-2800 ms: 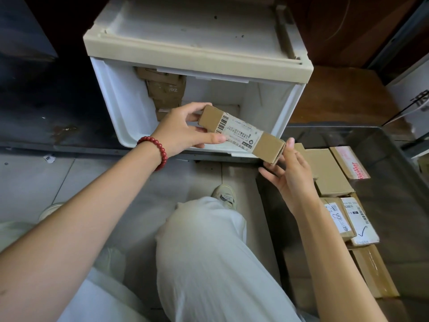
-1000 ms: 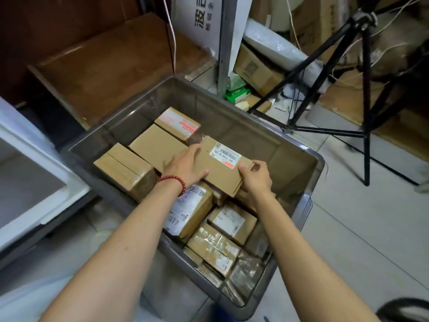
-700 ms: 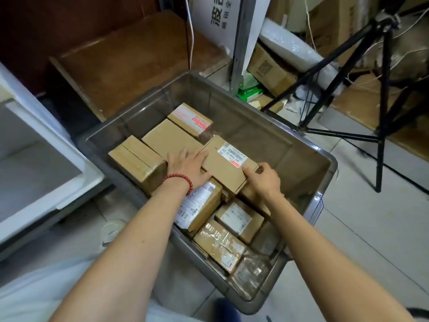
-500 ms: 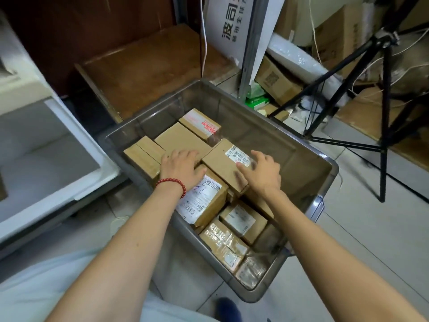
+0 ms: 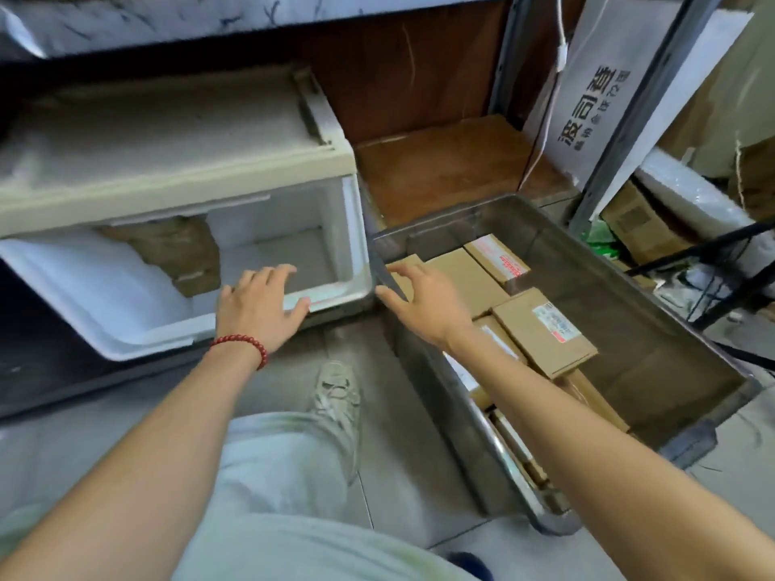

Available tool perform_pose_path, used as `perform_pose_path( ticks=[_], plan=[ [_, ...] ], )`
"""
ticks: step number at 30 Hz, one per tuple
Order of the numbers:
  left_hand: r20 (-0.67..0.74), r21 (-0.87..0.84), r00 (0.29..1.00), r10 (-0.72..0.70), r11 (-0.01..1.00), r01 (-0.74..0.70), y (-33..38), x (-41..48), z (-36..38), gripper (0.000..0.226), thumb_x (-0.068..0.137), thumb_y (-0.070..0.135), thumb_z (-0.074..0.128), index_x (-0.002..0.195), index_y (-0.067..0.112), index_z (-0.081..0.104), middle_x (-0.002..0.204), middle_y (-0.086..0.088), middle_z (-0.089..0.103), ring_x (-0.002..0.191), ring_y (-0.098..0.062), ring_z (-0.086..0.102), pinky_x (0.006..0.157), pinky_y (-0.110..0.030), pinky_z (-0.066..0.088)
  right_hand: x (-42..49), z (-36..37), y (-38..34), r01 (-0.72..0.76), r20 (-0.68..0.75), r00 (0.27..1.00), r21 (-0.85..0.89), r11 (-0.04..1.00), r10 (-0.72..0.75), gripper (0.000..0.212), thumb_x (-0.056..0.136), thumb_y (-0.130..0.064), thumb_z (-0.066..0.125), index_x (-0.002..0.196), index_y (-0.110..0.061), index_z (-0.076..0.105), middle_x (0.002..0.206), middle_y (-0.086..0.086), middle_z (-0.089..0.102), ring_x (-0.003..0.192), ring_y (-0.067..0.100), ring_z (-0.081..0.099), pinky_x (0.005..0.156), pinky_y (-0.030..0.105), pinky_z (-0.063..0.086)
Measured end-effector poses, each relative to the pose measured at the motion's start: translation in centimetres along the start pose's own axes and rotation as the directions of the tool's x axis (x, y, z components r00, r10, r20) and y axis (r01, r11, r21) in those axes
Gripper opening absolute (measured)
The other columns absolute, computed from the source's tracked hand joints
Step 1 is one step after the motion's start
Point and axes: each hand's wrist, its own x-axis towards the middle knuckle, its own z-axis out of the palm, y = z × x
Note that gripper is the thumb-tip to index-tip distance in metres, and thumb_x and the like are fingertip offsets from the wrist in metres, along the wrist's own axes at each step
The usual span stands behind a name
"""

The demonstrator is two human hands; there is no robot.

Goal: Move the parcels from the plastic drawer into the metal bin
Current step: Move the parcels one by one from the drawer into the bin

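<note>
Grey floor tiles (image 5: 402,413), smooth and dull, run under everything down here. On them sits the metal bin (image 5: 671,329), a deep rectangular tub of brushed steel with rounded corners and a rolled rim. Inside it lie flat brown cardboard parcels (image 5: 465,274), packed edge to edge along its left side. One on top carries a white printed label (image 5: 551,322), and another at the bin's far end has a label with red print (image 5: 501,257).

Just left of the bin, nearly touching its corner, the plastic drawer (image 5: 335,228) stands pulled out, white, smooth-walled and boxy under a cream frame. A few blurred cardboard parcels (image 5: 180,253) lean together at its back.

The person's left hand (image 5: 256,304), with a red bead bracelet (image 5: 241,343) at the wrist, hangs over the drawer's front rim, fingers spread and loose, holding nothing. The right hand (image 5: 423,299) hovers over the bin's near-left corner, also splayed and empty.

Behind the bin lies a dark wooden board (image 5: 444,161). A white sign panel (image 5: 595,106) leans beyond the board, and black tripod legs (image 5: 713,278) cross to the bin's right. A pale laced shoe (image 5: 335,392) rests on the floor left of the bin.
</note>
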Motion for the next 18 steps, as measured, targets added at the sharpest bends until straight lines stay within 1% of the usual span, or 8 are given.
perform_pose_path(
  ticks=[3,6,10,12,15,18],
  plan=[
    [0.058,-0.013,0.984,-0.17,0.985,0.171,-5.0,-1.3,-1.3,0.061,0.091,0.05,0.05,0.144,0.025,0.034,0.145,-0.005,0.043,0.13,-0.031,0.039,0.098,-0.044,0.037,1.3,1.7,-3.8,0.092,0.021,0.995,0.058,0.994,-0.094,0.049,0.093,-0.052,0.051,0.134,-0.025,0.051,0.135,0.002,0.054,0.123,0.023,0.05,0.099,0.037,0.044],
    [0.096,-0.067,0.959,-0.267,0.959,0.274,-9.3,-2.6,-1.9,0.065,0.092,0.049,0.051,0.147,0.022,0.031,0.148,-0.008,0.039,0.131,-0.034,0.038,0.1,-0.046,0.039,2.5,3.7,-6.8,0.138,0.069,0.987,0.105,0.985,-0.146,0.05,0.094,-0.051,0.052,0.136,-0.025,0.049,0.139,0.003,0.049,0.128,0.022,0.045,0.103,0.04,0.041],
    [0.115,-0.134,0.932,-0.344,0.924,0.357,-13.3,-3.7,-1.1,0.064,0.093,0.042,0.053,0.146,0.014,0.031,0.148,-0.012,0.038,0.132,-0.034,0.037,0.102,-0.048,0.039,4.6,6.8,-9.1,0.172,0.118,0.975,0.139,0.975,-0.189,0.05,0.093,-0.05,0.052,0.136,-0.025,0.047,0.141,0.003,0.045,0.13,0.021,0.043,0.104,0.04,0.041],
    [0.132,-0.189,0.916,-0.378,0.898,0.397,-14.5,-3.4,-0.1,0.067,0.094,0.04,0.053,0.148,0.01,0.028,0.149,-0.015,0.036,0.134,-0.034,0.035,0.106,-0.046,0.036,5.9,8.4,-9.7,0.164,0.13,0.974,0.153,0.974,-0.185,0.05,0.093,-0.05,0.052,0.136,-0.025,0.047,0.142,0.003,0.043,0.13,0.021,0.043,0.104,0.038,0.041],
    [0.146,-0.232,0.911,-0.386,0.882,0.41,-15.8,-1.7,1.8,0.069,0.094,0.039,0.053,0.149,0.009,0.024,0.152,-0.014,0.031,0.138,-0.031,0.031,0.109,-0.041,0.031,8.5,10.9,-10.4,0.158,0.163,0.97,0.129,0.979,-0.179,0.05,0.093,-0.048,0.053,0.136,-0.023,0.047,0.141,0.005,0.043,0.128,0.023,0.045,0.103,0.038,0.041],
    [0.157,-0.232,0.911,-0.381,0.883,0.409,-17.0,0.9,4.0,0.069,0.094,0.04,0.052,0.149,0.009,0.024,0.152,-0.013,0.03,0.138,-0.029,0.03,0.11,-0.039,0.029,11.8,13.8,-11.1,0.154,0.211,0.963,0.087,0.984,-0.169,0.051,0.093,-0.047,0.054,0.137,-0.022,0.047,0.139,0.007,0.043,0.127,0.025,0.045,0.104,0.037,0.039]
  ],
)
